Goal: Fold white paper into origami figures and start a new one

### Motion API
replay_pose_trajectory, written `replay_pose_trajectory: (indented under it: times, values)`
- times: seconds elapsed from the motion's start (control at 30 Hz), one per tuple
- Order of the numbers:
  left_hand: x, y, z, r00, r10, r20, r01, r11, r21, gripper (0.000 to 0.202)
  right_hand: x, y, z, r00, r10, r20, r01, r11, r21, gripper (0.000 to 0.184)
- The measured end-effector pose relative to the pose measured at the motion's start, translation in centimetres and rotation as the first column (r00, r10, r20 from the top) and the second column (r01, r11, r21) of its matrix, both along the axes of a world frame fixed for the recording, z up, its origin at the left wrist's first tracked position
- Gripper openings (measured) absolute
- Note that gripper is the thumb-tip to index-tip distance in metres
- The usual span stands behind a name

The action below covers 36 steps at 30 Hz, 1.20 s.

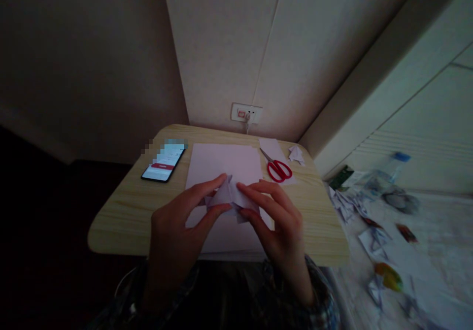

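Observation:
Between my two hands is a small piece of folded white paper [220,195], with creased flaps and a raised point in its middle. My left hand [185,216] pinches its left side between thumb and forefinger. On the other side, the thumb and fingers of my right hand [279,216] grip the right flap. Below the folded paper lies a stack of white sheets [225,157] on the wooden table [121,221]. Red-handled scissors [279,170] rest on a paper strip [271,146] to the right of the stack. My fingers cover parts of the folded piece.
A lit phone [162,162] lies at the table's left. Another folded paper piece [296,155] sits at the back right corner. Behind is a wall socket [247,113] with a plug. To the right, a lower surface holds a plastic bottle [388,170] and scattered folded papers [343,204].

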<state>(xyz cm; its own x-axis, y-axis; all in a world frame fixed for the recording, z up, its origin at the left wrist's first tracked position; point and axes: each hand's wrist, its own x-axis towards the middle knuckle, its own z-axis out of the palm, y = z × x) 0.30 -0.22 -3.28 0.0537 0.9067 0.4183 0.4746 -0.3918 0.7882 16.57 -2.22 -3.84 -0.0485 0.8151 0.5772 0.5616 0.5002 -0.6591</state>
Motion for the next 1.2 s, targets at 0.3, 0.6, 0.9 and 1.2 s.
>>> replay_pose_trajectory:
  times: [0.3, 0.6, 0.9, 1.2]
  values:
    - [0.0, 0.0, 0.1, 0.998, -0.052, -0.027, 0.053, 0.998, 0.034, 0.029, 0.6, -0.2, 0.4, 0.992, 0.066, -0.106, -0.075, 0.994, -0.081, 0.030]
    - [-0.2, 0.3, 0.4, 0.952, -0.292, -0.087, 0.298, 0.953, 0.057, 0.028, 1.0, 0.4, 0.3, 0.867, 0.021, -0.498, -0.235, 0.898, -0.371, 0.012]
    - [0.1, -0.1, 0.4, 0.983, -0.180, -0.037, 0.175, 0.980, -0.097, 0.025, 0.8, 0.4, 0.5, 0.889, -0.057, -0.455, -0.152, 0.899, -0.410, 0.011]
    - [0.2, -0.2, 0.0, 0.988, -0.130, -0.088, 0.131, 0.991, 0.006, 0.025, 0.2, 0.1, 1.0, 0.956, -0.162, -0.244, 0.089, 0.954, -0.285, 0.005]
